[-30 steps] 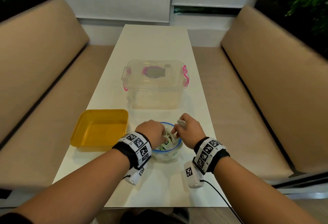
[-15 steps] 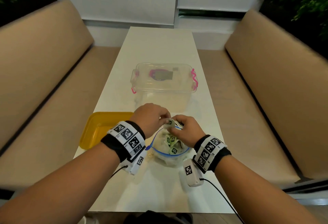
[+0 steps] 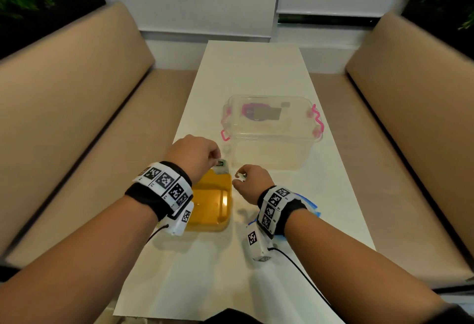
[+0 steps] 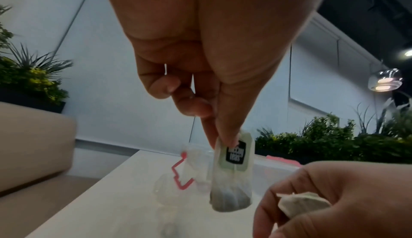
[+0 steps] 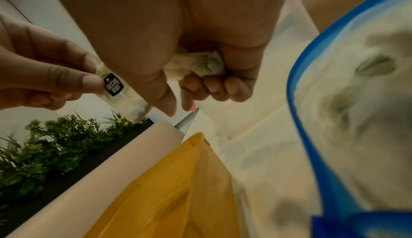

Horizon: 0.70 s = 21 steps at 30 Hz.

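Observation:
My left hand (image 3: 215,158) pinches a tea bag (image 3: 221,166) by its top, thumb against fingertip, so it hangs over the far edge of the yellow tray (image 3: 213,205). In the left wrist view the tea bag (image 4: 231,183) dangles with a black label on its tag. My right hand (image 3: 238,179) is just right of the tray, its fingers curled round another crumpled tea bag (image 5: 196,63). A clear zip bag with a blue rim (image 5: 347,111) lies under my right wrist with more tea bags blurred inside.
A clear plastic box with pink latches (image 3: 272,128) stands closed just beyond my hands on the long white table (image 3: 251,72). Tan bench seats (image 3: 77,123) run along both sides. Plants fill the far corners.
Both hands have come up out of the blue-rimmed bag and drawn apart. The left hand has carried its tea bag leftward over the yellow tray; the right holds another.

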Available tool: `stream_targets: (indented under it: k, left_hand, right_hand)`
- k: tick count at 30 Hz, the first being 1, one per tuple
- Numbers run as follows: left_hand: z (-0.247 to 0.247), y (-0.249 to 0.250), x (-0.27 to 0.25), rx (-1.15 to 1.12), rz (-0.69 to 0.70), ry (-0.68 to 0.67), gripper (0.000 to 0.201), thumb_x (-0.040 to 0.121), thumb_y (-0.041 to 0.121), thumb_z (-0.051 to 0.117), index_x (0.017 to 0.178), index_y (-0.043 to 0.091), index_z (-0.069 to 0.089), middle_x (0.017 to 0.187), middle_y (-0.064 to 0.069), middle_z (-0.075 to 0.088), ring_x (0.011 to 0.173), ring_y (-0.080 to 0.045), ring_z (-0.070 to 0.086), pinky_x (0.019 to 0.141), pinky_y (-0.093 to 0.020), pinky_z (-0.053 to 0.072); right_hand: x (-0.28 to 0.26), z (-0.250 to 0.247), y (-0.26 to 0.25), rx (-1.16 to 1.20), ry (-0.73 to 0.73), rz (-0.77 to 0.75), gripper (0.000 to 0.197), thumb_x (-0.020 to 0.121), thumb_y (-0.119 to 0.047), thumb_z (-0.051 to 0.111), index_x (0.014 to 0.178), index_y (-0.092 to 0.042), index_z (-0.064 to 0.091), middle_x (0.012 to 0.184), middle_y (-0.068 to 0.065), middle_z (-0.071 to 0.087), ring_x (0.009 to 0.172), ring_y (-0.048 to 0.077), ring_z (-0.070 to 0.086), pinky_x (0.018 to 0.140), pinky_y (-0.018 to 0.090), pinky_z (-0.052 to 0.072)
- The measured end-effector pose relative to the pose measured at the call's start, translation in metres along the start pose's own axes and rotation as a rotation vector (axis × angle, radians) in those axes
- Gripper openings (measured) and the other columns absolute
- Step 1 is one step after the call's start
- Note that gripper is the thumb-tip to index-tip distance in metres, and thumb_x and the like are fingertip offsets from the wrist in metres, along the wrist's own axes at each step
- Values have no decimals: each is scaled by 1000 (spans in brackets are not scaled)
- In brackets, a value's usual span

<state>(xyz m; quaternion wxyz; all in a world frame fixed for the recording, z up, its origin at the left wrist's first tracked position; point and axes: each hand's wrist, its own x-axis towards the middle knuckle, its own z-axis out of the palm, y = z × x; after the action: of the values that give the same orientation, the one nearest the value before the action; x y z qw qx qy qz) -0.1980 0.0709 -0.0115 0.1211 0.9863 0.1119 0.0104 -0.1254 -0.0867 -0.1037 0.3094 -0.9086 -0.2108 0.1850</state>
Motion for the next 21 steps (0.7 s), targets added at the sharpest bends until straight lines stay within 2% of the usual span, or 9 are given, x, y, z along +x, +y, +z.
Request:
stream_targets:
  k: [2,5,11,17,21]
  left_hand:
    - [8,-13,6,6,-27,-58,5,90,30,66,91,31,71,95,8,71,87,-16,62,77,-30,51]
    - [25,-23,13,25,-52,-147,5,88,29,67,88,32,71,95,9,70,85,-15,61,74,-28,49]
    - [62,-25,27,71,-101,-241,11,86,27,66,77,33,69,94,6,71,84,-18,64,76,-30,53]
    - [86,-15,32,134,-118,-255,16,88,22,61,89,29,76,96,2,71,84,-22,65,71,-30,52]
    - [90,-9,35,207,-110,-223,15,89,23,60,91,26,75,92,0,71,80,-24,66,67,-29,51]
  right_hand:
    - [8,11,-6,-117,-66,59,44,88,-35,60,124,-10,61,122,8,65,111,26,61,90,33,50]
    - [13,21,-8,-189,-119,103,34,87,-33,60,107,-7,68,105,11,70,94,27,66,83,37,57]
    - [5,27,-3,-234,-162,121,23,87,-30,59,87,-9,67,83,8,66,82,26,65,70,32,52]
    - [-5,28,5,-256,-168,94,25,88,-31,56,68,-15,56,72,4,59,75,25,61,65,32,49]
    - [-9,27,4,-256,-166,81,22,88,-30,55,73,-14,58,76,5,61,79,26,62,68,33,50]
